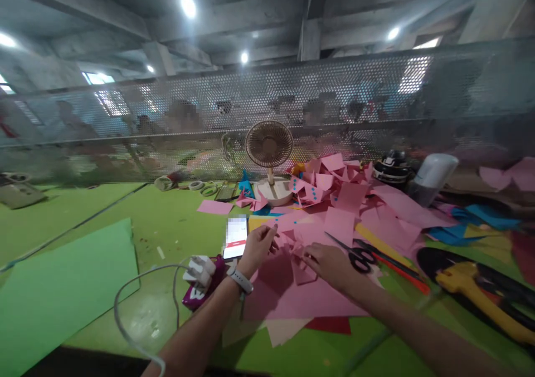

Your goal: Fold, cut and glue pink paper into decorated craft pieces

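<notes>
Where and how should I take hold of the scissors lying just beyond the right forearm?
Probably best by the black loops, from above on the near side: the blades point away and left, and the loops lie nearest the right forearm. An orange-red tool lies close on their right.

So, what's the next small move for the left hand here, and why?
Probably to ease the left hand in and steady the folded pink paper: the right hand has its fingertips at the near right side, while the left fingers are beside the opposite side, their grip unclear.
</notes>
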`<state>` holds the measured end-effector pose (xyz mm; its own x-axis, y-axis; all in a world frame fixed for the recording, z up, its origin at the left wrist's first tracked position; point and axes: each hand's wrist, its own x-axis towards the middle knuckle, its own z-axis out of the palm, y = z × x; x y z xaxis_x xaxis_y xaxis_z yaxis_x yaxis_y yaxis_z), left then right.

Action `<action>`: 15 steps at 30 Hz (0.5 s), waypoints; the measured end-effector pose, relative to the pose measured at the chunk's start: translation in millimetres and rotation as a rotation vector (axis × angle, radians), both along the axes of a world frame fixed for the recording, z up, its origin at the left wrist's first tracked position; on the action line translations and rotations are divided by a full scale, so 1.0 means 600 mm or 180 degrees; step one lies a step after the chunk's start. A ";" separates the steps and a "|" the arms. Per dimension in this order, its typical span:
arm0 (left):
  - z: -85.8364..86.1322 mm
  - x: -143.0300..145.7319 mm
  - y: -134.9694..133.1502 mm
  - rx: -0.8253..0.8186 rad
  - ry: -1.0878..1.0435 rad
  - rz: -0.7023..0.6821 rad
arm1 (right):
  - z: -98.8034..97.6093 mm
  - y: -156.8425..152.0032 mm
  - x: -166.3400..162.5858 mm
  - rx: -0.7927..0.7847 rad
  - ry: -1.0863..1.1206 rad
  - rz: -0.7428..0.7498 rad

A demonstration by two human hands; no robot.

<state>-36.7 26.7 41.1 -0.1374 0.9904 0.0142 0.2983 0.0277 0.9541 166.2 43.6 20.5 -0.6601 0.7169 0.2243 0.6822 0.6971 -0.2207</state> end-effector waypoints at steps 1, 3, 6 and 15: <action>-0.008 -0.002 0.001 0.0025 -0.0052 0.0056 | -0.007 0.002 0.000 0.0084 0.0014 0.0001; -0.020 -0.004 0.003 0.0122 -0.0089 0.0137 | -0.017 0.006 0.003 0.0197 0.0092 -0.0014; -0.029 -0.001 0.004 0.0164 -0.0155 0.0251 | -0.022 0.009 0.008 0.0276 0.0235 0.0014; -0.043 0.039 -0.015 -0.0427 -0.1379 -0.0610 | -0.021 -0.026 -0.001 0.0274 0.0494 0.0541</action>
<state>-13.2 17.9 15.3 0.0823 0.9877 -0.1333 -0.1135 0.1422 0.9833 165.4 27.9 7.8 -0.7226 0.5723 0.3878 0.5160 0.8198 -0.2485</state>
